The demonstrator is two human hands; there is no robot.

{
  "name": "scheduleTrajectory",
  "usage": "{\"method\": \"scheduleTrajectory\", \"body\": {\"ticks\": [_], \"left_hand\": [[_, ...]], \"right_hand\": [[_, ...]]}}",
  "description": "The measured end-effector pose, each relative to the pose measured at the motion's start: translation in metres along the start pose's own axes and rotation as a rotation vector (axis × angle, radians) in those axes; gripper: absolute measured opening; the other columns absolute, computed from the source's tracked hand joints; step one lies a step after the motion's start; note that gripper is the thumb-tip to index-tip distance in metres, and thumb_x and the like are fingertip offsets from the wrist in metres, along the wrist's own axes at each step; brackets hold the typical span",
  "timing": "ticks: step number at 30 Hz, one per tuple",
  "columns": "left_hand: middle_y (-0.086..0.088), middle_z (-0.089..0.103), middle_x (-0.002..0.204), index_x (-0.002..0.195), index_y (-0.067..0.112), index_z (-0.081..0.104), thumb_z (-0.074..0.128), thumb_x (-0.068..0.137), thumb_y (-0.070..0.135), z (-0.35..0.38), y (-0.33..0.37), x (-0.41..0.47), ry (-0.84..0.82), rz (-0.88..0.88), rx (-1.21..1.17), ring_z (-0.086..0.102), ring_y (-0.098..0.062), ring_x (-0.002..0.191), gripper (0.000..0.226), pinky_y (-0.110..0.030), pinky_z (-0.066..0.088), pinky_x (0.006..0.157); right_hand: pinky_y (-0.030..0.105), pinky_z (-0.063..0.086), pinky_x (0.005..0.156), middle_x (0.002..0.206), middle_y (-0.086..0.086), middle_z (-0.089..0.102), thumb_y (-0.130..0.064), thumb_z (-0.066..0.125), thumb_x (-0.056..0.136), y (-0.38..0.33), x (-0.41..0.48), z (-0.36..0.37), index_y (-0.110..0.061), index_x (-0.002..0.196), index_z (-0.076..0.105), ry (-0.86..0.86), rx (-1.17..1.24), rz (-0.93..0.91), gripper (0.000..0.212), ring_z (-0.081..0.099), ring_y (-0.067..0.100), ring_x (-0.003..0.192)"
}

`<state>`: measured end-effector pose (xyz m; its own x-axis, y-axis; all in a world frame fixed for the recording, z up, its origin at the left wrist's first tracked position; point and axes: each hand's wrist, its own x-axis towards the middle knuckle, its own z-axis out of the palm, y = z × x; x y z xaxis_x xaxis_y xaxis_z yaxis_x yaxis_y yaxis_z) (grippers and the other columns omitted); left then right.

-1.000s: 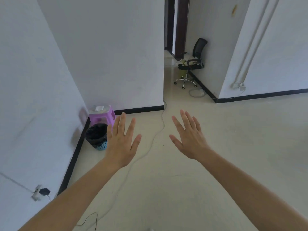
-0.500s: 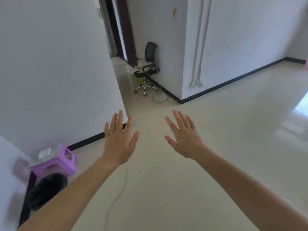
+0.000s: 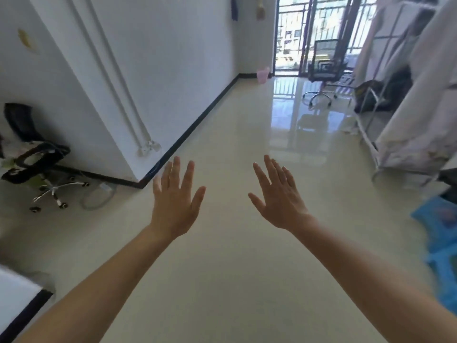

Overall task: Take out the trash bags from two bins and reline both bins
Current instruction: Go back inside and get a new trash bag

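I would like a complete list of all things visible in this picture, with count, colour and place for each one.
bin: 1, pink, far end by the wall, beside the balcony door
office chair: 1, black with chrome base, in front of the balcony door
second office chair: 1, black with chrome base, left, behind the wall corner
pipes: 2, white, running down the wall corner
cable: 1, grey, coiled on the floor by the left chair
clothes rack: 1, metal with pale cover, right side
mat: blue, floor at right edge, blurred
left hand: 1, open, empty, held over the floor
right hand: 1, open, empty, held over the floor
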<state>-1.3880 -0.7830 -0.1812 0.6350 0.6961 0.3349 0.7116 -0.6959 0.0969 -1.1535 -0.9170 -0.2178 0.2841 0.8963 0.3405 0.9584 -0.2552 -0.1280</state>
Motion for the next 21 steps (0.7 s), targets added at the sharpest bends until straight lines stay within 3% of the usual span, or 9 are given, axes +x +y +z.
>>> {"method": "scheduleTrajectory", "body": {"ticks": [7,13,21], "left_hand": [[-0.017,0.011,0.163,0.156,0.016,0.019,0.024,0.099,0.055,0.109,0.124,0.178,-0.024,0.364,-0.125,0.014,-0.037,0.149,0.069,-0.062,0.019,0.113],[-0.018,0.014,0.162,0.155,0.016,0.021,0.025,0.098,0.054,0.170,0.270,0.304,-0.100,0.630,-0.256,0.015,-0.038,0.148,0.069,-0.061,0.019,0.114],[-0.015,0.011,0.163,0.156,0.021,0.016,0.025,0.097,0.056,0.226,0.510,0.369,-0.194,0.997,-0.375,0.008,-0.034,0.150,0.068,-0.057,0.012,0.118]], "right_hand": [[0.054,0.023,0.116,0.162,0.023,0.017,-0.051,0.051,0.094,0.184,0.022,0.014,-0.010,0.156,0.026,-0.098,-0.209,0.334,0.078,0.025,0.039,0.147],[0.053,0.016,0.119,0.164,0.021,0.009,-0.052,0.045,0.097,0.313,0.026,-0.019,-0.011,0.158,0.017,-0.094,-0.308,0.592,0.078,0.015,0.038,0.150],[0.050,0.012,0.122,0.165,0.018,0.001,-0.054,0.038,0.099,0.475,-0.066,-0.056,-0.015,0.159,0.012,0.038,-0.310,1.071,0.075,0.006,0.035,0.152]]}}
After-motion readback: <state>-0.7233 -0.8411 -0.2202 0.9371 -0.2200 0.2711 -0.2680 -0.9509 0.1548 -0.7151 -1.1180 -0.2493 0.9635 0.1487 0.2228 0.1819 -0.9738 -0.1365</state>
